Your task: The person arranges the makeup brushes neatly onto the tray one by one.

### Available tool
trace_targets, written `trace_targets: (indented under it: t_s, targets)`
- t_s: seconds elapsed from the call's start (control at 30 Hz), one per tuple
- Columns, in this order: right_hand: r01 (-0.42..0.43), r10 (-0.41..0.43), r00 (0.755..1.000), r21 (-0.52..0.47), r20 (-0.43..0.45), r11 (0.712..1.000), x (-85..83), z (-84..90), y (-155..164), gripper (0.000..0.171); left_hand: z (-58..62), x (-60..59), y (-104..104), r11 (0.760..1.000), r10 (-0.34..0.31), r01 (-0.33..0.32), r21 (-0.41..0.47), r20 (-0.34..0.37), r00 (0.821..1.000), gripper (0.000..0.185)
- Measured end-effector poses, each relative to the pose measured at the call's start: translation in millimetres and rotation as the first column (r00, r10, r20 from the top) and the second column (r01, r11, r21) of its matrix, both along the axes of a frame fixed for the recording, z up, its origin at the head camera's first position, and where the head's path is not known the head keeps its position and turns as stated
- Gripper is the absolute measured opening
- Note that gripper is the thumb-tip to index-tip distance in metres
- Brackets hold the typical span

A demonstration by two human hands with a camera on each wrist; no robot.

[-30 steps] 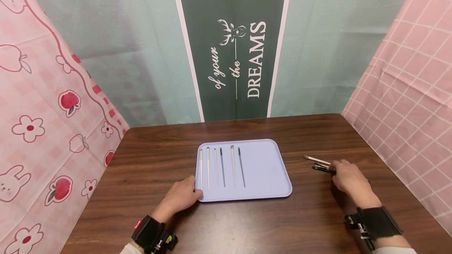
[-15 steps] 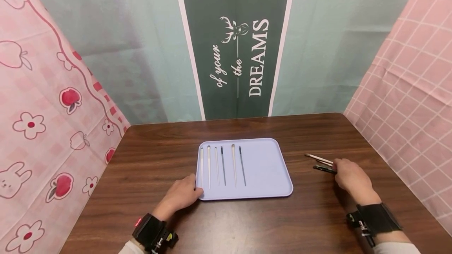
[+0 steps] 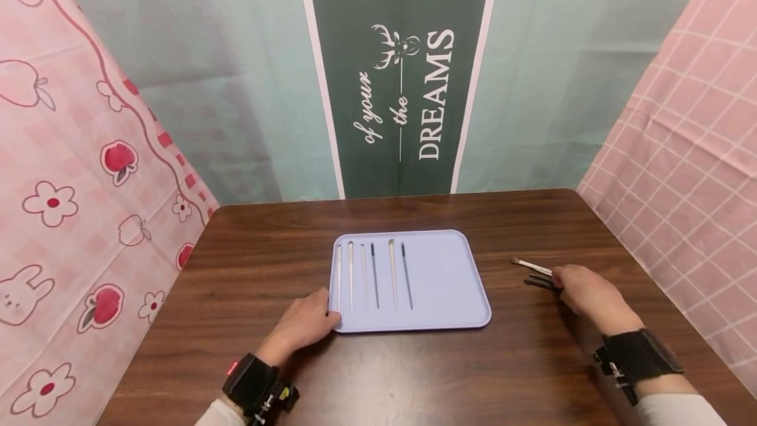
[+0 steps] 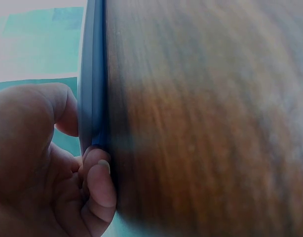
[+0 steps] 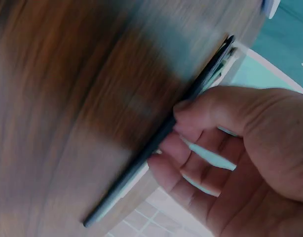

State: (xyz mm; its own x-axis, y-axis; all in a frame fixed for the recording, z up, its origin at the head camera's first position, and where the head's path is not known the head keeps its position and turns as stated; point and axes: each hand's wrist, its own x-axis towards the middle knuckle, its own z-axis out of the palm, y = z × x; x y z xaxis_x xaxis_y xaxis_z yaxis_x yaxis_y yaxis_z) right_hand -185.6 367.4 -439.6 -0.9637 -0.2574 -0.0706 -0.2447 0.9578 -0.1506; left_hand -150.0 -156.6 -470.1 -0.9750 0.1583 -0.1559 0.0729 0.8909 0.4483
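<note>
A lavender tray (image 3: 449, 281) lies mid-table, with several thin makeup brushes (image 3: 374, 276), pale and dark, in a row on its left half. My left hand (image 3: 324, 315) holds the tray's near-left corner. In the left wrist view its thumb (image 4: 48, 106) is over the tray rim (image 4: 92, 74) and a curled finger (image 4: 99, 180) presses the edge. Right of the tray, my right hand (image 3: 560, 281) pinches a dark brush (image 5: 161, 138) lying on the wood. A pale-handled brush (image 3: 531, 266) and dark brushes (image 3: 537, 281) stick out past its fingers.
The brown wooden table (image 3: 414, 373) is enclosed by a pink printed cloth (image 3: 77, 202) on the left, a pink checked cloth (image 3: 680, 163) on the right and a green banner (image 3: 402, 84) behind. The tray's right half is bare.
Only the head view has drifted slightly. Both hands stay in the same places, left at the tray corner and right on the brushes.
</note>
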Motion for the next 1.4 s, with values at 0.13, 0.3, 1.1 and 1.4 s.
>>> trace_targets:
  t_s: [0.13, 0.3, 1.1, 1.4]
  targets:
    - [-0.080, 0.081, 0.996, 0.030, -0.038, 0.996, -2.9, -3.1, 4.4, 0.033, 0.9, -1.0, 0.6, 1.000, 0.000, 0.000, -0.010, -0.004, 1.000, 0.027]
    - [-0.101, 0.103, 0.992, 0.030, -0.077, 0.994, -3.1, 1.6, 2.4, 0.032, 2.5, -2.0, 0.3, 1.000, -0.004, 0.003, -0.011, -0.010, 1.000, 0.027]
    - [0.138, -0.129, 0.990, -0.189, 0.060, 0.972, -22.0, 22.2, -78.9, 0.015, 0.8, 0.7, 1.0, 1.000, -0.010, 0.010, -0.005, -0.018, 1.000, 0.027]
    - [0.151, -0.131, 0.986, -0.210, 0.107, 0.966, -29.6, 29.3, -109.3, 0.014, 3.0, 2.0, 2.9, 1.000, -0.011, 0.010, -0.015, -0.017, 1.000, 0.026]
